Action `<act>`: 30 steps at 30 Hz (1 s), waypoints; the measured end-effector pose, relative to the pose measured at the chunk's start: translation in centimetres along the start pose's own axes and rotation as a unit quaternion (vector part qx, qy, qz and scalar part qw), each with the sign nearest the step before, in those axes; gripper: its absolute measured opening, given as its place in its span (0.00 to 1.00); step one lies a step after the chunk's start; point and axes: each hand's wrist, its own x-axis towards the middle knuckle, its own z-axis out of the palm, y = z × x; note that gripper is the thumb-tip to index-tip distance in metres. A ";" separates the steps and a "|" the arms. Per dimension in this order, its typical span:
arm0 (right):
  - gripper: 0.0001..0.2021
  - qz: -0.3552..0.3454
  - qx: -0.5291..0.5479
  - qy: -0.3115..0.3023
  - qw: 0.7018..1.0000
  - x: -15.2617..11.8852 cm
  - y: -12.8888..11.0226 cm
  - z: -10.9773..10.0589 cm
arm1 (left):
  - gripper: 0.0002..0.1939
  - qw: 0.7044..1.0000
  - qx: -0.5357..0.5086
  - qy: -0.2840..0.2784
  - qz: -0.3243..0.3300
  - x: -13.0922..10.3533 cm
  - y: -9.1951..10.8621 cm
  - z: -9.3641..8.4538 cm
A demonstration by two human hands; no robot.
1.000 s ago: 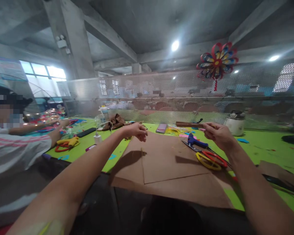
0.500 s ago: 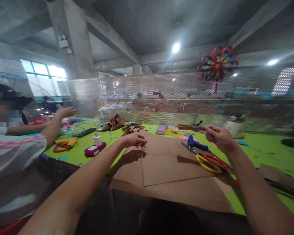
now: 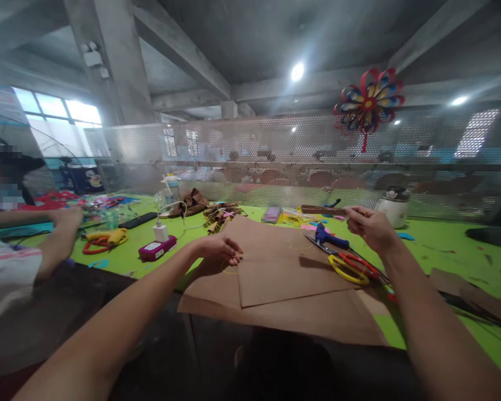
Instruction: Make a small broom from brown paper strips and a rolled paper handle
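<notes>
My left hand [image 3: 222,248] is closed in a pinch on a thin yellow string [image 3: 230,272], which loops below the fingers over a brown paper sheet [image 3: 284,278]. Held up on the right, my right hand [image 3: 366,227] grips a narrow brown strip [image 3: 322,210] by its right end, pointing left. Under it lie a blue glue gun [image 3: 330,236] and scissors with red and yellow handles [image 3: 338,269]. Another stretch of yellow string rests on the paper near the scissors' tips.
A purple power socket [image 3: 156,248] with a white plug [image 3: 160,231] and a yellow glue gun [image 3: 116,236] lie left. Brown scraps [image 3: 217,216] and a white jug [image 3: 394,207] stand farther back, before a perforated divider [image 3: 254,139]. A co-worker's arm [image 3: 62,236] is at far left.
My left hand has lowered slightly and drawn left with the string. My right hand keeps hold of the strip. The co-worker's arm has come down, and the view has shifted a little.
</notes>
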 end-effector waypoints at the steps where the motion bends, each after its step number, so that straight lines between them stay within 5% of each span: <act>1: 0.15 0.001 0.002 0.000 1.000 0.0 0.0 0.0 | 0.13 1.000 0.012 0.009 0.003 0.0 -0.1 0.1; 11: 0.15 0.006 -0.001 0.011 1.000 -0.1 -0.1 0.0 | 0.10 0.989 0.085 0.109 0.051 0.0 0.6 0.0; 18: 0.16 0.027 -0.013 -0.008 1.000 0.0 -0.1 0.1 | 0.13 0.963 0.079 0.208 0.150 -0.4 1.1 -0.7; 21: 0.17 0.025 -0.009 -0.028 0.999 -0.2 -0.4 0.4 | 0.08 0.952 -0.048 0.234 0.191 -0.6 0.9 -1.1; 25: 0.17 0.029 -0.013 -0.056 0.998 -0.4 -0.6 0.8 | 0.02 0.902 -0.275 0.223 0.249 -1.4 1.3 -1.1; 30: 0.17 0.043 -0.017 -0.079 0.996 -0.6 -0.3 1.2 | 0.14 0.816 -0.428 0.197 0.334 -2.8 2.5 0.7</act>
